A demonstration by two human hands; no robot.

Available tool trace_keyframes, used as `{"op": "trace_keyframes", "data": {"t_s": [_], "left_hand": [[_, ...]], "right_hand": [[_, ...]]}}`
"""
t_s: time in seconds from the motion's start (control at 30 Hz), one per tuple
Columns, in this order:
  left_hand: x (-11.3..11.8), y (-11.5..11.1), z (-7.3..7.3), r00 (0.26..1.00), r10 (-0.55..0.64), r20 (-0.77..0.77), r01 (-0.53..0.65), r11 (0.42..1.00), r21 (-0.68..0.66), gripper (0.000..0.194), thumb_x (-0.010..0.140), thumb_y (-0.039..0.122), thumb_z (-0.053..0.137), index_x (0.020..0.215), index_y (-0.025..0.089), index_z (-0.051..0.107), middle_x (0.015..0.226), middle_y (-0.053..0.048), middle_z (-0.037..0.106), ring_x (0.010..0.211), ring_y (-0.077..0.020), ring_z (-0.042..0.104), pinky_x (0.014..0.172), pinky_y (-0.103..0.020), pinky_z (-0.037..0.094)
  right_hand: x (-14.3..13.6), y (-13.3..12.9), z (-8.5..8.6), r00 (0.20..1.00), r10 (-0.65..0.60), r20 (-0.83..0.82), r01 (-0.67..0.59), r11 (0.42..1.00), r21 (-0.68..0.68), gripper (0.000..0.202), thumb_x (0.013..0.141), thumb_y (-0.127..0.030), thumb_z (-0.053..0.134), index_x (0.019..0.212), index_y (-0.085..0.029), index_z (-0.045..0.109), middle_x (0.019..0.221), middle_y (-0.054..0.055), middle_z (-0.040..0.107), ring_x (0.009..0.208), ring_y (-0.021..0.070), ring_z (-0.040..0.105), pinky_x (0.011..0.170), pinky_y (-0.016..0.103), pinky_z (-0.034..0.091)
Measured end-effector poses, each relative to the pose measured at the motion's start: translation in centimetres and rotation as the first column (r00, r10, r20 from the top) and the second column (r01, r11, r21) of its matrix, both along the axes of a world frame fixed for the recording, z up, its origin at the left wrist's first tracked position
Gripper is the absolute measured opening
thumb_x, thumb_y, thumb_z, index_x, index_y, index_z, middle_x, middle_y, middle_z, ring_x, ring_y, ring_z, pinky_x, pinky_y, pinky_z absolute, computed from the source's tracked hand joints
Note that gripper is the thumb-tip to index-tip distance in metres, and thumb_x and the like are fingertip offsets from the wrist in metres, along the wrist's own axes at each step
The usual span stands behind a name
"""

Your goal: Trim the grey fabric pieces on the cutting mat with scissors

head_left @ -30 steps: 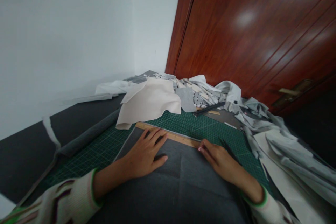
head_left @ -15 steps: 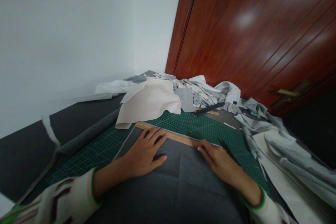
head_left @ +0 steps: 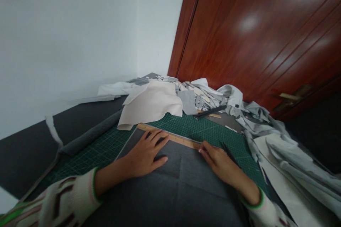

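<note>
A dark grey sheet of fabric (head_left: 183,181) lies before me, with a wooden ruler (head_left: 183,140) along its far edge. My left hand (head_left: 145,154) lies flat, fingers spread, its fingertips pressing on the ruler and its thumb resting on the fabric. At the ruler's right end, my right hand (head_left: 221,163) has its fingers closed together around the ruler and the fabric edge. A thin dark tool (head_left: 229,153), partly hidden, lies just beyond the right hand; I cannot make out its kind. Beneath everything is a green cutting mat (head_left: 198,126).
A beige fabric piece (head_left: 153,104) sits beyond the ruler. Behind it spreads a heap of scraps (head_left: 205,97), with a black strip (head_left: 210,111) in front. White and grey cloths (head_left: 295,159) pile up at right. A grey roll (head_left: 92,134) lies left. A wooden door (head_left: 239,42) stands behind.
The view has shifted very slightly. Both hands stay in the same places on the ruler and fabric.
</note>
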State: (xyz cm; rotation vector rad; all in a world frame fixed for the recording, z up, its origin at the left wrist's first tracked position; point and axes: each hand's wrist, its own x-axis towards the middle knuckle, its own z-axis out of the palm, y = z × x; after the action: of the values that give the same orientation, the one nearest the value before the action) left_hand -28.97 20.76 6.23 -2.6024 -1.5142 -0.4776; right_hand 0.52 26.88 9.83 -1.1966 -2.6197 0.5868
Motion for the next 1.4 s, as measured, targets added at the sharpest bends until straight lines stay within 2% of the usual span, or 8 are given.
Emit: {"op": "trace_keyframes", "data": {"t_s": [0.3,0.53,0.7,0.8,0.93,1.03,1.2,1.4], "left_hand": [[0.3,-0.3,0.9,1.0,0.01,-0.008,-0.01,0.999,-0.032,0.057,0.094,0.04,0.053,0.145,0.016,0.044,0.146,-0.013,0.051,0.135,-0.0326,0.042,0.111,-0.052,0.031],[1.4,-0.7,2.2,0.99,0.061,-0.129,-0.069,0.996,-0.057,0.053,0.096,0.038,0.05,0.144,0.017,0.045,0.149,-0.015,0.049,0.136,-0.0335,0.043,0.11,-0.056,0.031],[4.2,-0.3,3.0,0.982,-0.051,-0.182,0.031,0.993,-0.111,0.063,0.095,0.044,0.052,0.148,0.012,0.039,0.153,-0.019,0.043,0.14,-0.0356,0.038,0.111,-0.056,0.029],[6.3,0.4,2.5,0.982,-0.115,-0.152,0.098,0.988,-0.116,0.067,0.094,0.049,0.053,0.147,0.011,0.039,0.15,-0.019,0.046,0.138,-0.0345,0.041,0.111,-0.053,0.03],[7.9,1.0,1.2,0.991,-0.097,-0.086,0.09,0.993,-0.082,0.064,0.096,0.047,0.05,0.145,0.007,0.041,0.148,-0.018,0.05,0.136,-0.0333,0.042,0.11,-0.051,0.031],[8.1,1.1,0.6,0.997,-0.081,-0.016,0.08,0.996,-0.05,0.062,0.095,0.048,0.051,0.142,0.008,0.046,0.145,-0.017,0.052,0.135,-0.0325,0.043,0.112,-0.051,0.029],[7.9,1.0,0.5,0.996,-0.077,0.049,0.079,0.996,-0.049,0.06,0.093,0.047,0.054,0.141,0.013,0.047,0.144,-0.012,0.054,0.132,-0.0312,0.045,0.113,-0.05,0.028],[7.8,1.4,0.1,0.994,-0.092,0.058,0.094,0.995,-0.028,0.061,0.093,0.05,0.051,0.144,0.017,0.046,0.146,-0.011,0.052,0.132,-0.0312,0.044,0.113,-0.051,0.027]], "right_hand": [[-0.4,0.8,0.2,0.999,0.039,0.035,-0.041,0.996,0.074,0.017,0.102,-0.027,0.032,0.092,-0.024,0.045,0.086,0.005,0.066,0.083,0.022,0.066,0.075,0.032,0.043],[-0.2,1.5,0.0,0.998,0.058,0.015,-0.059,0.994,0.089,0.016,0.102,-0.027,0.036,0.093,-0.022,0.049,0.087,0.006,0.067,0.084,0.0242,0.067,0.074,0.032,0.041],[0.0,1.8,0.0,0.996,0.087,-0.016,-0.085,0.993,0.082,0.014,0.101,-0.025,0.04,0.091,-0.023,0.049,0.084,0.004,0.066,0.081,0.021,0.067,0.071,0.028,0.04],[0.0,1.8,-0.1,0.995,0.091,-0.036,-0.087,0.992,0.087,0.013,0.1,-0.024,0.04,0.09,-0.023,0.048,0.082,0.004,0.066,0.08,0.0206,0.066,0.071,0.028,0.04],[0.2,1.8,-0.1,0.993,0.1,-0.059,-0.095,0.992,0.082,0.014,0.1,-0.023,0.038,0.089,-0.023,0.047,0.082,0.003,0.065,0.08,0.0197,0.065,0.072,0.028,0.042],[0.5,2.1,-0.2,0.988,0.123,-0.097,-0.117,0.991,0.058,0.016,0.1,-0.024,0.038,0.088,-0.023,0.048,0.082,0.002,0.065,0.08,0.0185,0.065,0.073,0.027,0.044],[0.9,2.8,-0.7,0.967,0.126,-0.222,-0.129,0.992,0.004,0.019,0.1,-0.028,0.041,0.085,-0.023,0.05,0.076,-0.001,0.062,0.073,0.0161,0.062,0.069,0.027,0.043],[1.2,4.2,-1.1,0.969,0.054,-0.241,-0.041,0.998,0.057,0.02,0.099,-0.028,0.044,0.082,-0.022,0.052,0.073,-0.001,0.061,0.067,0.0154,0.059,0.064,0.025,0.042]]}}
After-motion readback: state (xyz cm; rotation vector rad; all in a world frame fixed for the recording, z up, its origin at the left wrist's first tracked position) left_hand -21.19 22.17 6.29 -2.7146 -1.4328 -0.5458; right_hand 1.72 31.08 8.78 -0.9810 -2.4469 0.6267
